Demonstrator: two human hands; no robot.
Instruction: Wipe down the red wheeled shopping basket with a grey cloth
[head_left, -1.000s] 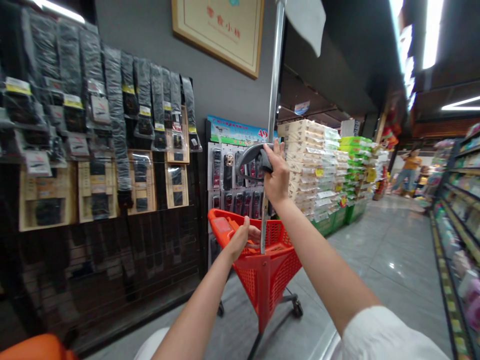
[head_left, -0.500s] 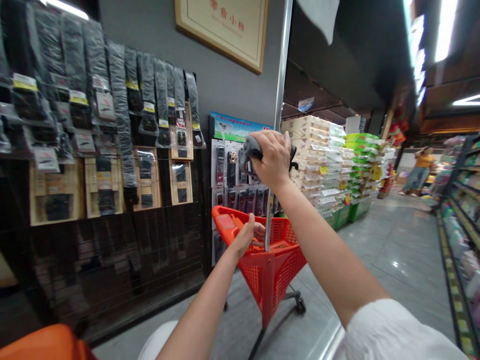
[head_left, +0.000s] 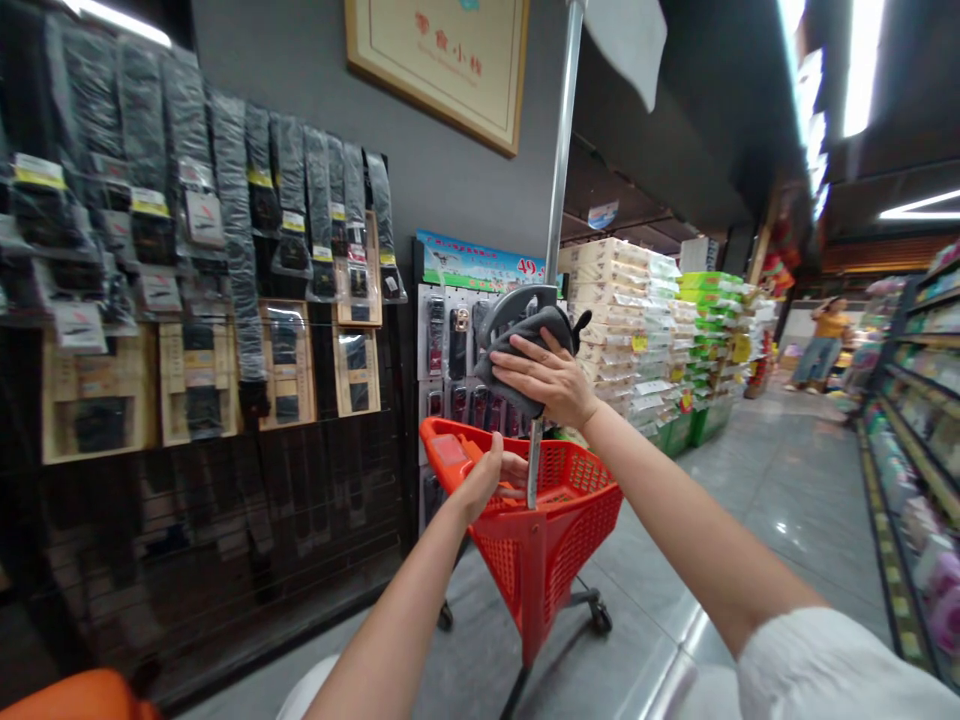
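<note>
My right hand (head_left: 551, 378) lies with outstretched fingers on a folded grey cloth (head_left: 531, 335), holding it against a grey plastic bracket (head_left: 514, 300) on a metal pole (head_left: 559, 190). A small black loop sticks out at the cloth's right side. Below, my left hand (head_left: 495, 475) is beside the lower pole, thumb up and fingers apart; nothing shows in it. Whether its fingertips touch the pole, I cannot tell. The pole rises from the rim of a red plastic shopping cart (head_left: 529, 570), and a white sheet (head_left: 634, 45) hangs near its top.
Packaged belts (head_left: 184, 150) and boxed belts (head_left: 287, 365) hang on the left wall. Behind the cart is a rack of small packs (head_left: 457, 340). Stacked paper packs (head_left: 619, 320) stand at right, stocked shelves (head_left: 919, 430) far right. A person (head_left: 817, 340) stands down the aisle.
My right hand has turned and moved slightly down, from gripping the top of the cloth to lying across its front. More of the grey bracket shows. My left hand has barely moved.
</note>
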